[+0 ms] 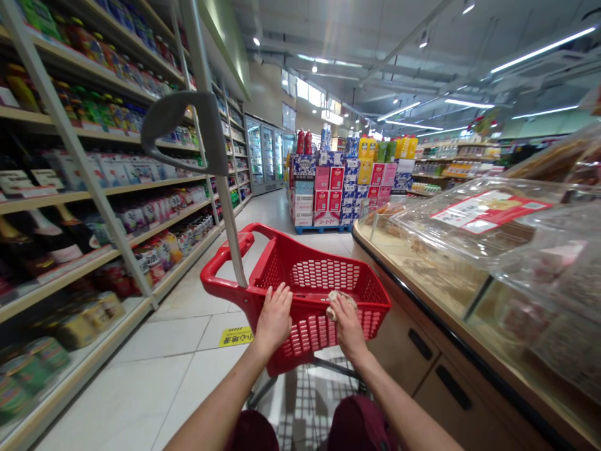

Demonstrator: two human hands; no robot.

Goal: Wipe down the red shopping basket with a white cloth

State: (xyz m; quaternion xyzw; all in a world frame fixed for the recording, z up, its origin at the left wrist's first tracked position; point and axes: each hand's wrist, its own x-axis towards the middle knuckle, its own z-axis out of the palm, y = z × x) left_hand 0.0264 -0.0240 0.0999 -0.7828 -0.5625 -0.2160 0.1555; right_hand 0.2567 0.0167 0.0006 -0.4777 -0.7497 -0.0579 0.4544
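In front of me stands a shopping cart with a red plastic basket [300, 266], its near wall pierced with holes. My left hand [276, 316] rests on the near rim, fingers laid out over the edge and holding nothing. A crumpled off-white cloth [333, 307] is pressed against the same rim farther right, with my right hand [346, 318] closed on it. From the basket's left side rises a metal pole [233, 232] bearing a grey loop-shaped handle [206, 134]. What little of the basket floor shows is partly hidden by the near wall.
Shelves of bottles and cans [107, 181] run along the left. At right, close to the cart, is a wooden counter [422, 357] with clear plastic food boxes [488, 213]. Stacked drink cartons [328, 194] stand ahead. A yellow sticker [235, 336] marks the tiled floor.
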